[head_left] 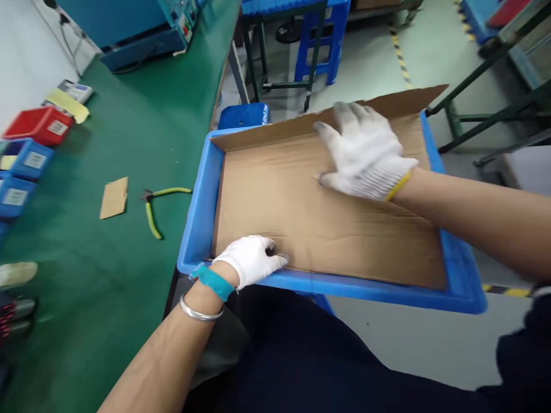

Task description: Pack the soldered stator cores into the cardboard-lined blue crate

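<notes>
A shallow blue plastic tray (196, 218) is lined with a sheet of brown cardboard (275, 195). Along the far side the cardboard stands up as a flap above the rim. My right hand (361, 146), in a white knitted glove with a yellow cuff edge, is spread over the far part of the cardboard, slightly blurred; whether it touches the sheet I cannot tell. At the near left, my left hand (252, 258), also in a white glove, rests at the cardboard's near edge by the tray rim. Its thumb is apart from its fingers, which are partly hidden.
A green workbench (129, 275) on the left bears yellow-handled pliers (152, 209), a cardboard scrap (114, 198), a red bin (41, 125) and several blue bins (30, 158). Blue stools (243, 116) and metal frames stand beyond the tray.
</notes>
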The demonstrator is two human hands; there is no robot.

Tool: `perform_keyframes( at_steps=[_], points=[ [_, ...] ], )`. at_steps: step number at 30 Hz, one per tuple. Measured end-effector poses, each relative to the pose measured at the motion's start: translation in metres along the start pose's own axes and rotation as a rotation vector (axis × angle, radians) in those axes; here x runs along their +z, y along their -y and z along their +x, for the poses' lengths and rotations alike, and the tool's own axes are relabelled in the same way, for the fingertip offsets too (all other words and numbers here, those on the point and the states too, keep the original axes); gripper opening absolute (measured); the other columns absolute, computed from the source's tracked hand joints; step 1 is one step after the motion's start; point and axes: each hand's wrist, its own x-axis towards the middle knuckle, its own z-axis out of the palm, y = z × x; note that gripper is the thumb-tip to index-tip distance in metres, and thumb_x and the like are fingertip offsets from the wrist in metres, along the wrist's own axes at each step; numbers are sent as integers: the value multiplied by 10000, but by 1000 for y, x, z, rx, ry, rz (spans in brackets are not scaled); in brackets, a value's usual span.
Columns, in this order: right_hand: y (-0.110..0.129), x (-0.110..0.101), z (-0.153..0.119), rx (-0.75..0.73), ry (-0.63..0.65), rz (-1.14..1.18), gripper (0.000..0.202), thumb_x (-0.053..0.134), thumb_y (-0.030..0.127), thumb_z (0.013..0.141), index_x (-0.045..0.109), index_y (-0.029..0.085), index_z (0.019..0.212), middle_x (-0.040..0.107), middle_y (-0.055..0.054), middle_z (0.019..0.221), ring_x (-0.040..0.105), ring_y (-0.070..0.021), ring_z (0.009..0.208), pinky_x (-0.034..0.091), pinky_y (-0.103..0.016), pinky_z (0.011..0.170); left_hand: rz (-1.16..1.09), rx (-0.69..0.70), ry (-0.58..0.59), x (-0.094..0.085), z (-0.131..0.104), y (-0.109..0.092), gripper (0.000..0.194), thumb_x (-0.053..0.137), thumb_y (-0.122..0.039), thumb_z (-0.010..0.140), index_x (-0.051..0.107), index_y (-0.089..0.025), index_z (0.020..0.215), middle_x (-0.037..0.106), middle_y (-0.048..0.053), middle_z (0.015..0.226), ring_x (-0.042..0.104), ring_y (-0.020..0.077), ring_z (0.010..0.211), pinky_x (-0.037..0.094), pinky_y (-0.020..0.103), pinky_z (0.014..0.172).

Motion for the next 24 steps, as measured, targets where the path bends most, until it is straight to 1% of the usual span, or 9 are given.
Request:
perform_keyframes(
  at_steps=[4,7,9,11,15,17,20,22,24],
  points=[
    [-20,7,-62,96,177,-29,872,473,675,866,420,43,1465,260,-299,1499,301,-442,1339,268,-557,1078,-89,-18,26,0,7,8,459,503,-584,861,715,-210,1022,745,89,1123,682,294,1075,525,345,884],
    [-3,22,-82,69,216,-6,884,498,673,845,442,41,1460,286,-286,1484,278,-440,1342,174,-562,1131,-84,-37,-3,0,9,12,470,475,-583,881,708,-201,1025,745,98,1108,682,295,1058,518,355,896],
    [17,32,-84,65,222,26,905,522,694,814,460,56,1453,293,-269,1485,273,-435,1345,137,-562,1151,-26,-65,-82,0,9,13,484,457,-587,894,701,-194,1035,738,112,1096,680,315,1050,517,385,904],
    [35,41,-82,70,218,58,900,514,706,810,471,75,1451,304,-255,1489,272,-422,1350,118,-565,1162,42,-126,-240,1,10,12,510,457,-593,903,680,-190,1122,704,128,1177,660,333,1100,516,413,927],
    [44,47,-74,83,201,136,863,520,668,822,457,96,1465,339,-229,1493,278,-385,1370,143,-534,1180,132,-209,-495,1,15,15,655,547,-594,880,526,-184,1391,485,161,1490,509,364,1325,482,458,1027],
    [34,43,-69,167,153,127,843,535,632,825,440,103,1475,332,-223,1505,281,-382,1377,174,-517,1177,134,-253,-512,0,18,22,735,582,-591,863,460,-163,1448,370,176,1575,422,383,1399,459,479,1063],
    [12,33,-61,497,93,39,826,507,591,859,391,81,1498,255,-259,1539,254,-420,1400,201,-524,1157,74,-310,-503,-2,22,35,749,559,-575,879,427,-125,1463,315,195,1601,404,379,1414,442,464,1086],
    [1,29,-56,658,138,7,817,466,584,890,353,76,1520,205,-279,1551,229,-431,1423,207,-513,1154,33,-303,-492,-3,24,41,729,538,-553,891,422,-106,1455,322,209,1591,431,369,1395,432,448,1095],
    [-3,31,-52,691,189,-11,800,428,593,910,341,95,1529,197,-276,1551,227,-419,1434,207,-492,1159,15,-290,-480,-4,23,43,708,542,-546,885,446,-100,1427,357,220,1563,460,366,1370,432,438,1091]
  ],
)
